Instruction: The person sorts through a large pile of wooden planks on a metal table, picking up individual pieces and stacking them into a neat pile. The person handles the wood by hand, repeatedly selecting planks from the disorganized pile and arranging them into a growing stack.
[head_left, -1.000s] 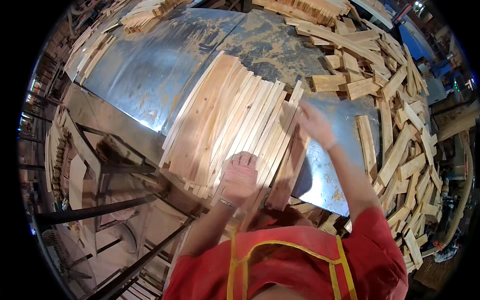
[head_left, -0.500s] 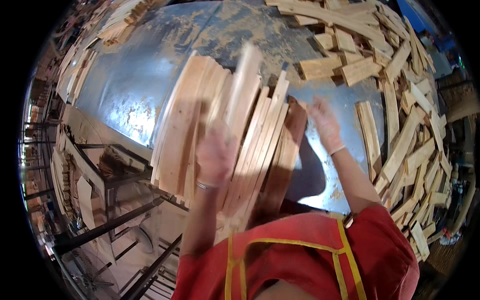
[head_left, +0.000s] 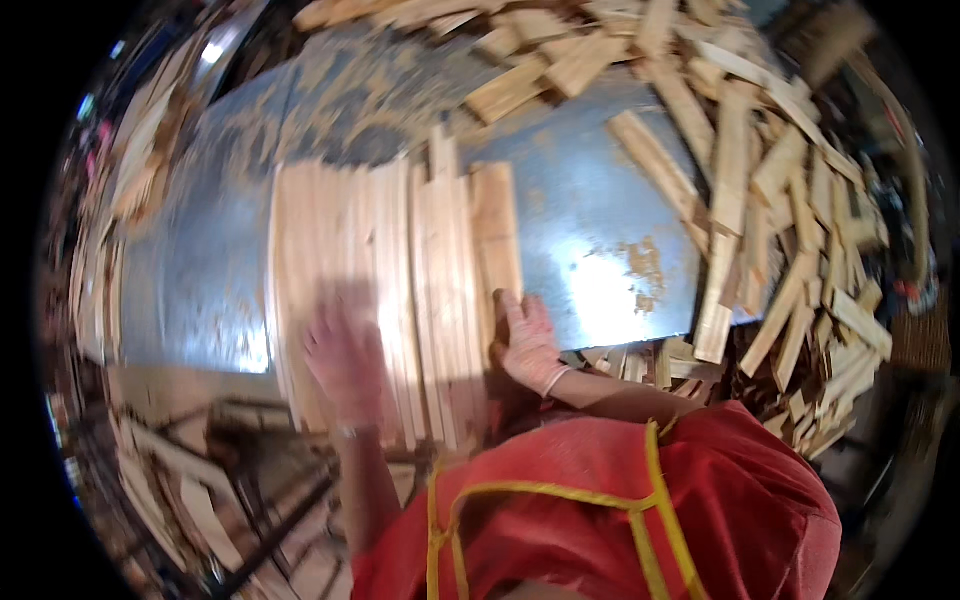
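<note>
A row of long, narrow wooden boards (head_left: 345, 225) stands packed side by side across the near edge of a metal table. My left hand (head_left: 345, 360) lies over the near part of the row, its fingers apart though smeared by motion. At the row's right side, my right hand (head_left: 530, 345) touches the outermost board (head_left: 495, 220), fingers stretched out toward the far end. A narrow gap separates the left group from the right group of boards. One thin board (head_left: 442, 155) sticks out beyond the others at the far end.
The metal table (head_left: 590, 220) carries patches of sawdust. A large heap of loose wood pieces (head_left: 735, 170) covers its right and far sides. Stacked boards (head_left: 150, 150) lie at the far left. Below the left near edge is a dark metal frame (head_left: 270, 535).
The view has turned. My right hand has come in from above the table onto the row's right side. The boards, earlier slanted and uneven, now stand straighter and closer together.
</note>
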